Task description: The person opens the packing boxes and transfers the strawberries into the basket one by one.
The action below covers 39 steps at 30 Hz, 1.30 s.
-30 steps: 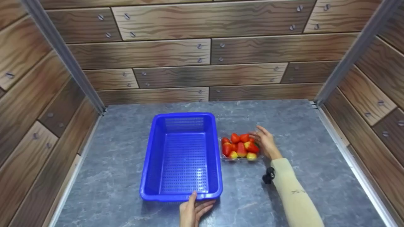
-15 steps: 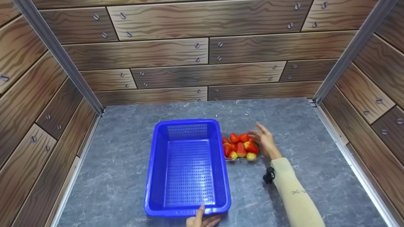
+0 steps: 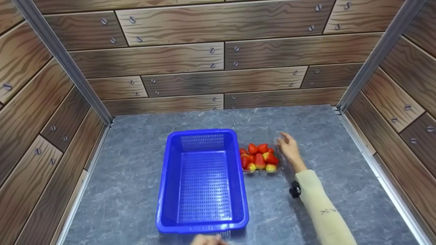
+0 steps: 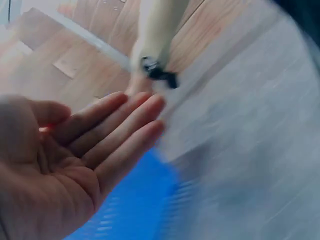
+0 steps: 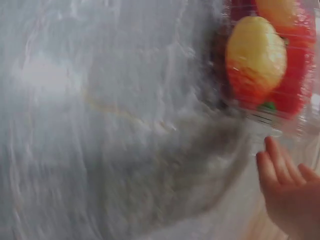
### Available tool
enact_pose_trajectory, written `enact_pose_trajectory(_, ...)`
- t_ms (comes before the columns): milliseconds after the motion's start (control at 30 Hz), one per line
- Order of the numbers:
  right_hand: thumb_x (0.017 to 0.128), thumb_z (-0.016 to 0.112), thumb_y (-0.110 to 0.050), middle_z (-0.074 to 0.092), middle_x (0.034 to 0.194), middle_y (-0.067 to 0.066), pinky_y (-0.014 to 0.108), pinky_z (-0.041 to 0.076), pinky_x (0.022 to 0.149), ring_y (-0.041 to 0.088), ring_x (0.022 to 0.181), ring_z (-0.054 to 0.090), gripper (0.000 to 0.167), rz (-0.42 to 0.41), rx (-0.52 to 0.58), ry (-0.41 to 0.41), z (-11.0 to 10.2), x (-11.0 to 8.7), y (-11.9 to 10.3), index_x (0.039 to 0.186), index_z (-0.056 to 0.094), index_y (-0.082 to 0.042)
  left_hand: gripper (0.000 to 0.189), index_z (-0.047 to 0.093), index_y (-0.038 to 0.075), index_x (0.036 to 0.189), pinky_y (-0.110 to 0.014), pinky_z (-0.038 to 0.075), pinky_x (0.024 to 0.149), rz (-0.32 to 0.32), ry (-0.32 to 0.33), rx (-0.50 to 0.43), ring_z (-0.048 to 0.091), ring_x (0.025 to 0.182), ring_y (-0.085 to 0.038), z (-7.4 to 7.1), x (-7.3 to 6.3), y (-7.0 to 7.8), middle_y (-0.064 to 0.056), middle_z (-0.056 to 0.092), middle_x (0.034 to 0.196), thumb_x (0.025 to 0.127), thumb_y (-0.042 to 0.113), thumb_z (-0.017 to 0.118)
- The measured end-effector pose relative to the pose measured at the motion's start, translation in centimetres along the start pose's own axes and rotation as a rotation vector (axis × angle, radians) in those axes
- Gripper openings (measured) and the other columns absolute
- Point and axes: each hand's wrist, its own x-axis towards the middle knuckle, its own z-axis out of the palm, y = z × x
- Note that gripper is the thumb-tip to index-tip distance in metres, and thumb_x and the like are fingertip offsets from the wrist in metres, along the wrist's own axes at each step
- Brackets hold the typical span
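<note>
A blue plastic basket (image 3: pixel 204 183) with perforated sides and bottom stands on the grey table, nothing inside it. Against its right side is a clear plastic box (image 3: pixel 259 171) of strawberries (image 3: pixel 260 161), red with some yellowish ends; its transparent lid appears folded back behind. My left hand (image 3: pixel 207 240) is just below the basket's near rim; in the left wrist view its fingers (image 4: pixel 117 137) are extended and hold nothing. My right hand (image 3: pixel 289 148) hovers by the box's right back corner. Fingers are extended in the right wrist view; whether they touch the thin lid I cannot tell.
Wood-patterned walls (image 3: pixel 190 78) enclose the table (image 3: pixel 129 183) at the back and both sides, with grey metal posts (image 3: pixel 362 58) in the corners. A black wrist device (image 3: pixel 295 189) sits on the right sleeve.
The basket has come nearer and slightly right, beside the box. My left hand has let go of its near rim and drawn back. My right hand has shifted slightly right.
</note>
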Motion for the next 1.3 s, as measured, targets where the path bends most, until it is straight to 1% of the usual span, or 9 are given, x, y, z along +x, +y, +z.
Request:
enact_pose_trajectory(100,0.103,0.045,-0.011,0.058,0.126,0.029,0.038,0.052,0.086,0.038,0.11,0.062,0.044,-0.088,-0.155,0.037,-0.5,-0.5,-1.0,0.144,0.043,0.005,0.04,0.071,-0.01,0.099,-0.026,0.056,0.066,0.16,-0.02,0.232,0.071,0.074,-0.014,-1.9,-0.3,2.6,-0.014,0.074,0.087,0.104,0.014,0.04)
enact_pose_trajectory(200,0.099,0.05,-0.007,0.062,0.116,0.028,0.046,0.052,0.084,0.039,0.103,0.064,0.041,-0.224,-0.245,0.077,-0.6,-1.3,-1.9,0.138,0.05,0.006,0.028,0.071,-0.007,0.098,-0.023,0.055,0.062,0.45,0.06,0.488,0.07,0.067,-0.014,-3.7,-0.2,4.5,-0.013,0.073,0.084,0.1,-0.001,0.044)
enact_pose_trajectory(333,0.089,0.058,0.003,0.067,0.096,0.024,0.048,0.054,0.074,0.036,0.084,0.067,0.032,-0.48,-0.308,0.151,0.2,-2.6,-2.7,0.121,0.061,0.01,0.015,0.07,0.004,0.089,-0.025,0.053,0.06,0.807,0.407,0.99,0.065,0.063,-0.015,-6.6,0.7,6.1,-0.004,0.069,0.076,0.089,-0.003,0.057)
enact_pose_trajectory(433,0.083,0.062,0.008,0.067,0.087,0.021,0.046,0.053,0.069,0.032,0.076,0.065,0.027,-0.646,-0.346,0.18,1.4,-3.4,-2.9,0.109,0.066,0.01,0.007,0.064,0.008,0.085,-0.034,0.051,0.062,0.876,0.646,1.264,0.061,0.066,-0.019,-9.4,2.0,6.6,-0.002,0.063,0.076,0.085,0.004,0.058)
enact_pose_trajectory(567,0.08,0.064,0.005,0.066,0.087,0.016,0.043,0.052,0.067,0.028,0.075,0.062,0.024,-0.732,-0.402,0.154,3.0,-4.7,-2.9,0.103,0.069,0.006,0.003,0.057,0.006,0.086,-0.04,0.043,0.06,0.79,0.731,1.368,0.051,0.068,-0.025,-13.4,3.7,6.0,-0.006,0.054,0.078,0.085,0.009,0.057)
enact_pose_trajectory(667,0.081,0.065,0.001,0.066,0.086,0.014,0.043,0.051,0.066,0.027,0.074,0.061,0.02,-0.747,-0.446,0.144,3.8,-5.5,-2.8,0.1,0.07,0.004,0.01,0.054,0.003,0.088,-0.042,0.039,0.061,0.664,0.762,1.43,0.048,0.072,-0.03,-15.8,4.6,5.0,-0.01,0.05,0.081,0.088,0.013,0.056)
enact_pose_trajectory(800,0.082,0.068,-0.003,0.067,0.088,0.012,0.042,0.052,0.067,0.026,0.074,0.061,0.014,-0.717,-0.489,0.122,4.7,-6.2,-2.6,0.095,0.071,0.001,0.019,0.054,0.0,0.092,-0.047,0.04,0.066,0.42,0.747,1.471,0.048,0.082,-0.038,-17.4,4.6,3.7,-0.016,0.051,0.089,0.094,0.018,0.052)
enact_pose_trajectory(900,0.08,0.07,-0.003,0.065,0.085,0.008,0.041,0.052,0.067,0.024,0.074,0.061,0.01,-0.669,-0.496,0.087,5.6,-7.0,-1.9,0.09,0.071,-0.001,0.018,0.055,0.0,0.09,-0.05,0.04,0.068,0.313,0.69,1.484,0.049,0.085,-0.039,-17.7,3.9,3.0,-0.017,0.051,0.09,0.095,0.017,0.05)
enact_pose_trajectory(1300,0.07,0.078,-0.002,0.054,0.089,0.011,0.051,0.05,0.072,0.037,0.083,0.058,0.024,-0.564,-0.578,0.22,6.6,-8.4,-0.4,0.093,0.071,0.001,0.015,0.054,0.002,0.088,-0.05,0.042,0.075,0.274,0.585,1.514,0.05,0.085,-0.037,-17.7,4.2,2.5,-0.015,0.053,0.087,0.092,0.014,0.047)
